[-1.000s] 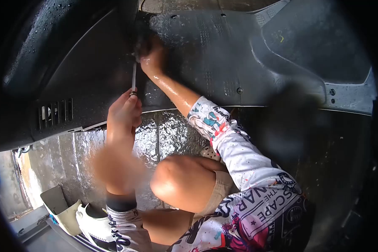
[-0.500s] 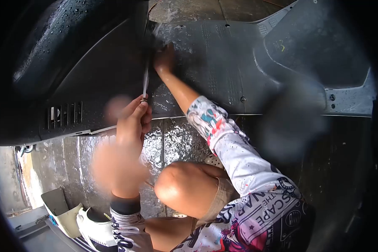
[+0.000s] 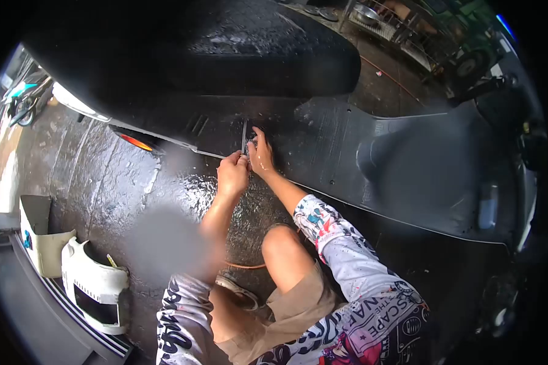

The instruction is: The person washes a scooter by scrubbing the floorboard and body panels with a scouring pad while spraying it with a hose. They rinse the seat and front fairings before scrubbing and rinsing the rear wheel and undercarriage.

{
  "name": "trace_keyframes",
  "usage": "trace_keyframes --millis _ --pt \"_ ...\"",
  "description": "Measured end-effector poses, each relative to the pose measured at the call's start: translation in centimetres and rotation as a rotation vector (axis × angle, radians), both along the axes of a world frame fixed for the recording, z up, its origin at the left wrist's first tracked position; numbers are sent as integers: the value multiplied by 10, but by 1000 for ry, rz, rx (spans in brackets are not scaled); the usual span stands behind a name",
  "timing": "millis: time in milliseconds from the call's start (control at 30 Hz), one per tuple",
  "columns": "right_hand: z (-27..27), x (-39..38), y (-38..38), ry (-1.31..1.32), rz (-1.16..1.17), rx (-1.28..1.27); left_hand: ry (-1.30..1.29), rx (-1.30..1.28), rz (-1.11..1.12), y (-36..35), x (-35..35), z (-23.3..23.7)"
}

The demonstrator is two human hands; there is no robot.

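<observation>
The scooter panel (image 3: 347,152) is matt black plastic. The thin tool (image 3: 244,137) looks like bare metal. The concrete floor (image 3: 115,176) gleams wet.

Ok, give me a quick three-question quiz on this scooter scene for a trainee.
1. True or false: the left hand holds a thin metal tool up at the black scooter panel.
2. Where does the right hand rest? A) on a white container B) on the panel, beside the tool C) on the person's knee
3. Fill in: the floor looks shiny and ___.
Key: 1 true; 2 B; 3 wet.
</observation>
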State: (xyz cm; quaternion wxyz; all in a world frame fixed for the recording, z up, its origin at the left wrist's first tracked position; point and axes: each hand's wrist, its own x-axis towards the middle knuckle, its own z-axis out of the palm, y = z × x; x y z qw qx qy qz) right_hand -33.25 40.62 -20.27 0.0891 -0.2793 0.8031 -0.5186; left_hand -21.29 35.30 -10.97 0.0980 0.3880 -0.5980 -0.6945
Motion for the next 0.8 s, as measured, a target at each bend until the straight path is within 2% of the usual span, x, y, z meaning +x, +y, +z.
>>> trace_keyframes --millis 33,67,100,167,233,300,367,467,533,567,600,667,700,767,800 --pt "2 24 -21 -128 -85 -8 -51 -96 55 -1 10 3" --pt "-7 42 -41 -67 -140 -13 -70 -135 95 -7 21 -1" --pt "20 67 -50 -339 -156 -46 -83 -128 106 -10 34 7" --pt "54 117 -41 -376 -10 -94 -86 -174 49 -12 66 25" --pt "47 135 -20 -824 26 -252 -120 -262 13 -18 90 51" --pt "73 164 43 -153 51 143 -76 18 156 -29 118 100" --pt "101 173 121 -238 -48 306 -43 271 272 -43 140 130" --pt "116 190 264 -221 -226 529 -137 292 163 -16 151 135" --pt "139 216 358 -301 -392 730 -186 282 76 18 155 141" --pt "134 234 411 -259 -466 750 -245 226 39 32 155 129" --pt "139 249 454 -319 -521 897 -269 225 37 41 156 117" --pt "138 292 529 -468 -670 909 -326 175 15 50 160 94" --pt "167 313 539 -554 -710 826 -359 125 -7 47 162 87" --pt "175 360 577 -519 -654 861 -232 305 72 34 167 87" --pt "191 378 578 -592 -663 848 -243 264 54 24 171 77"
